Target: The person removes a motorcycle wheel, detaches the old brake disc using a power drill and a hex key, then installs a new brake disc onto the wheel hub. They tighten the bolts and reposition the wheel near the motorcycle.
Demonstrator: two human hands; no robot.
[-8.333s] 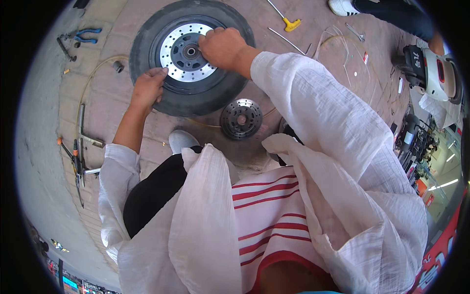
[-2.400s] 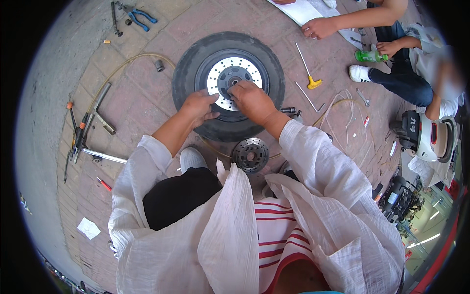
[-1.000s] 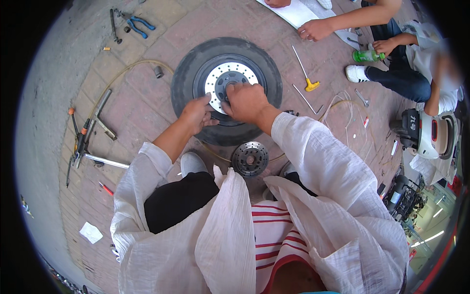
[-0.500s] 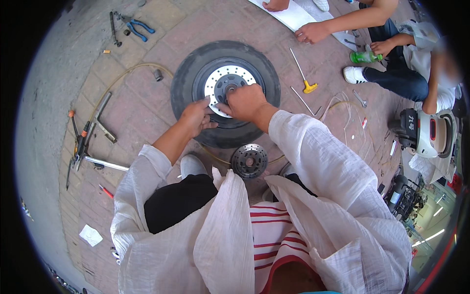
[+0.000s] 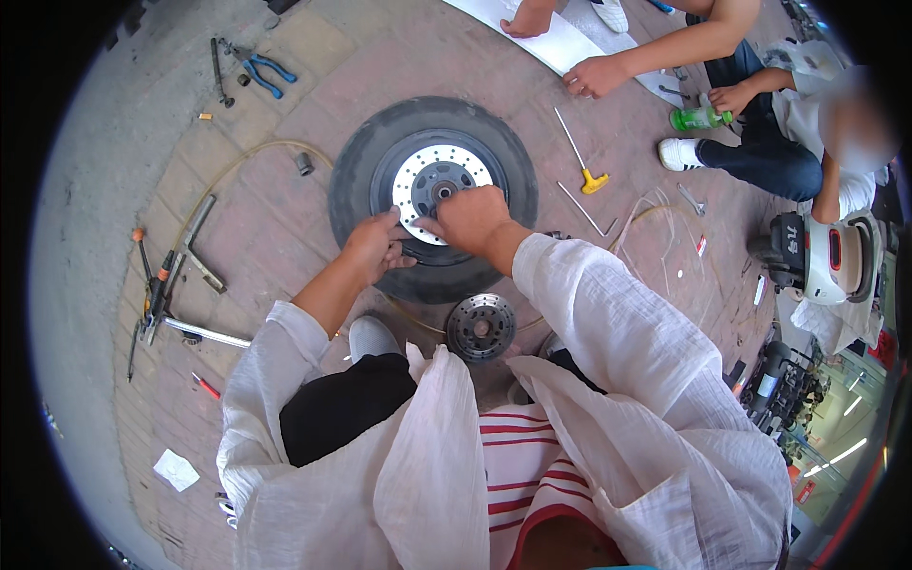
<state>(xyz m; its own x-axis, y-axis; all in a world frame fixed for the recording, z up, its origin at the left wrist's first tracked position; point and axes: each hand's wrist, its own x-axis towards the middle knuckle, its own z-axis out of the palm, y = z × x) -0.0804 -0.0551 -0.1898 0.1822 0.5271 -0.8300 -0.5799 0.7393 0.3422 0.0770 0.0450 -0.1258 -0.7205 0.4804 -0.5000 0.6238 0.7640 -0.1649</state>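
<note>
A: Out on the paving (image 5: 271, 228), the wheel (image 5: 355, 185) lies flat, dead ahead, bright disc (image 5: 409, 178) face up in its middle

B: And here's the right hand (image 5: 473, 218), bunched over that disc's near right side, thumb stretched left; what it pinches, if anything, can't be told

A: The dark disc (image 5: 464, 328) lies by the wheel's near edge. Left hand (image 5: 372, 245): half curled at the bright disc's left edge, its pinch unclear too

B: So the step looks like close fingerwork around the hub (image 5: 444, 192); the next move calls for the left steadying, the right staying precise
</note>
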